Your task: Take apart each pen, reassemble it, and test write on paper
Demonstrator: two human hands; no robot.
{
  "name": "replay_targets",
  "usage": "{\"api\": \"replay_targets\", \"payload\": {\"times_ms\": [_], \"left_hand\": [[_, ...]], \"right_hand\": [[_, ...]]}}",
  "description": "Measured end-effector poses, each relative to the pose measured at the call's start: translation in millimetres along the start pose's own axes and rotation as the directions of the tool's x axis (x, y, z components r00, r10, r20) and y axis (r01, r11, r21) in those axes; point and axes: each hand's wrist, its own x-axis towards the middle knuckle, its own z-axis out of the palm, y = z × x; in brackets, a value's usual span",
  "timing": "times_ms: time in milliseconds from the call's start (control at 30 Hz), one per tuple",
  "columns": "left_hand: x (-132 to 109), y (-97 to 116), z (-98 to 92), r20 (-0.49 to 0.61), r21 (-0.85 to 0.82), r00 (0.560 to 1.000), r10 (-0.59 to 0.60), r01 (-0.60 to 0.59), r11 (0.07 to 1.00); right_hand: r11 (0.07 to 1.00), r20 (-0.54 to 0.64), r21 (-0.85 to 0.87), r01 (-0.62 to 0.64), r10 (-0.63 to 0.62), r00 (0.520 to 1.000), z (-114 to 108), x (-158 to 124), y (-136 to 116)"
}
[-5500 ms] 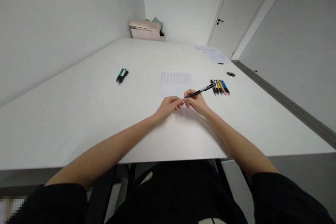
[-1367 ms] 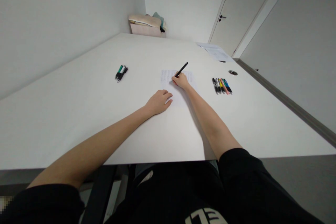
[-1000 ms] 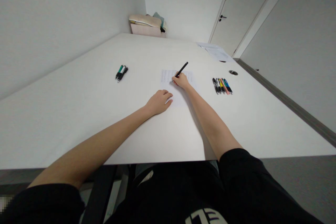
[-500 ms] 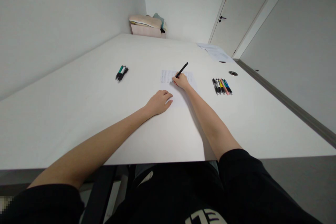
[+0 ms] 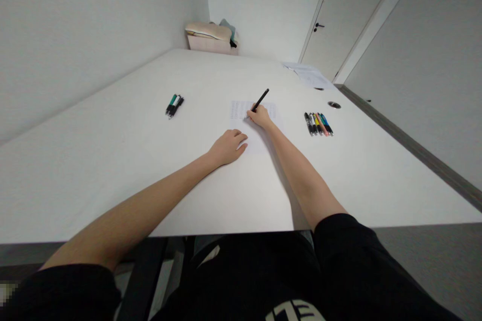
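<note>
A sheet of paper (image 5: 236, 109) with rows of writing on its upper part lies flat on the white table (image 5: 150, 155). My right hand (image 5: 259, 116) is closed around a black pen (image 5: 261, 98) and rests on the sheet. The pen leans up and to the right, its tip down near the written rows; the hand partly covers the writing. Flat at the sheet's lower left edge lies my left hand (image 5: 229, 146), fingers apart and holding nothing.
Several pens (image 5: 318, 124) lie in a row to the right, with a small group of pens (image 5: 174, 106) to the left. Loose papers (image 5: 311, 75) and a round metal desk fitting (image 5: 334, 105) are at the far right. A pink box (image 5: 211, 44) with folded cloth stands behind the table.
The black pen and my right hand have shifted very slightly to the left. My left hand stays in place.
</note>
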Motion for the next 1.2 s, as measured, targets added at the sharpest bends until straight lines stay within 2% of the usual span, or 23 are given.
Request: {"api": "replay_targets", "payload": {"times_ms": [233,300,367,500,700,800,867,933,1033,1200], "left_hand": [[0,0,1.3,-0.015,-0.02,1.0,-0.006,0.005,1.0],[0,0,1.1,-0.014,-0.026,1.0,-0.003,0.003,1.0],[0,0,0.8,-0.011,-0.028,1.0,-0.002,0.002,1.0],[0,0,0.4,-0.005,-0.028,1.0,-0.005,0.005,1.0],[0,0,0.8,-0.011,-0.024,1.0,-0.018,0.017,1.0],[0,-1,1.6,-0.021,-0.036,1.0,-0.013,0.012,0.999],[-1,-1,1.8,-0.032,-0.038,0.999,-0.012,0.01,0.999],[-1,-1,1.5,-0.036,-0.036,0.999,-0.008,0.007,0.999],[-1,-1,0.9,-0.031,-0.037,1.0,0.0,-0.002,0.999],[-1,-1,1.3,-0.028,-0.032,1.0,0.007,-0.008,0.999]], "right_hand": [[1.0,-0.05,0.011,-0.004,0.005,0.999,0,-2,-4],[0.998,-0.061,0.06,-0.008,0.012,0.998,-1,-4,-4],[0.98,-0.076,0.196,-0.038,0.054,0.996,-1,-4,-3],[0.787,-0.093,0.598,-0.149,0.253,0.963,-4,-5,-4],[0.611,-0.066,0.772,-0.174,0.35,0.934,-18,-16,-18],[0.308,0.045,0.934,-0.183,0.406,0.913,-31,-34,-30],[0.168,0.111,0.965,-0.202,0.437,0.892,-42,-51,-37],[0.07,0.166,0.973,-0.221,0.457,0.874,-52,-70,-42],[-0.002,0.225,0.967,-0.253,0.463,0.857,-65,-98,-46],[-0.05,0.299,0.948,-0.313,0.469,0.831,-75,-135,-48]]}}
